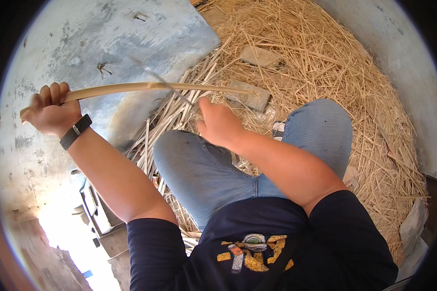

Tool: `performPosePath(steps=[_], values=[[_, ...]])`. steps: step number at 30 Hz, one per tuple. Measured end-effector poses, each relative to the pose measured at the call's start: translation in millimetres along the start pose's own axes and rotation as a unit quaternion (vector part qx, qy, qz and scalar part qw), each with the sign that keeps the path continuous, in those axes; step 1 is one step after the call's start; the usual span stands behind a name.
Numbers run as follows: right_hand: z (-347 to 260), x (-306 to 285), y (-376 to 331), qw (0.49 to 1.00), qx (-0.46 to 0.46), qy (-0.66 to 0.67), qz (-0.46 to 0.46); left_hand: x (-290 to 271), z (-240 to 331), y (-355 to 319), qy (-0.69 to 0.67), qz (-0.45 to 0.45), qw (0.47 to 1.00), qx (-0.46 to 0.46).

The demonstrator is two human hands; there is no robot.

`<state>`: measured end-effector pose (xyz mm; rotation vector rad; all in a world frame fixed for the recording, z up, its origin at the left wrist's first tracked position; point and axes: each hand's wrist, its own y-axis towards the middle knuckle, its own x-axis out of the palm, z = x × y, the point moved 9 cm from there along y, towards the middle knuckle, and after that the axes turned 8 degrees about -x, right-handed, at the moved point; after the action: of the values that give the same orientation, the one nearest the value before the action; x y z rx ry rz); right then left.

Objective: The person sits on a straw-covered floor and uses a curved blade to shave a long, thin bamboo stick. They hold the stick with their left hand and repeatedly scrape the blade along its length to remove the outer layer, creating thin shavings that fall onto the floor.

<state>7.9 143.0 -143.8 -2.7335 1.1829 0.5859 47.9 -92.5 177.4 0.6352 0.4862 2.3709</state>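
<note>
My left hand (53, 110), a dark band on its wrist, is closed round the left end of a long, pale bamboo strip (114, 89). The strip bows gently across to the right, its far end over a brick (250, 96). In front of my lap, my right hand (221, 123) is closed on the handle of a thin-bladed knife (156, 75). Its blade points up and left, smeared by motion toward the tip, and crosses the strip near the middle. Whether the edge is cutting into the strip, I cannot tell.
Dry bamboo shavings (325, 63) cover the floor ahead and to the right. Cut strips (167, 119) lie heaped by my left knee. A second brick (261, 56) sits among the shavings. Worn bluish walls (145, 29) stand close by. My jeans-clad knees (320, 121) are bent.
</note>
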Motion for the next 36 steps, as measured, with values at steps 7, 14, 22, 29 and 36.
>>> performPosePath(steps=[7,14,22,29,36], values=[[88.7,20.4,7.4,0.988,0.141,-0.057,0.007,-7.6,-4.9,7.8,0.036,0.067,0.997,-0.006],[28.1,10.5,2.9,0.998,0.058,0.023,-0.030,-32.6,-6.2,3.7,0.025,0.087,0.996,-0.006],[92.8,39.5,16.9,0.982,-0.052,-0.148,0.109,-12.3,-5.6,-1.9,0.054,0.113,0.992,0.008],[77.9,17.2,8.8,0.988,0.152,-0.016,-0.018,-43.6,-9.4,4.2,0.041,0.144,0.989,-0.003],[16.6,10.1,10.8,1.000,-0.015,-0.015,-0.022,-13.5,-4.0,2.5,0.054,0.089,0.994,0.015]])
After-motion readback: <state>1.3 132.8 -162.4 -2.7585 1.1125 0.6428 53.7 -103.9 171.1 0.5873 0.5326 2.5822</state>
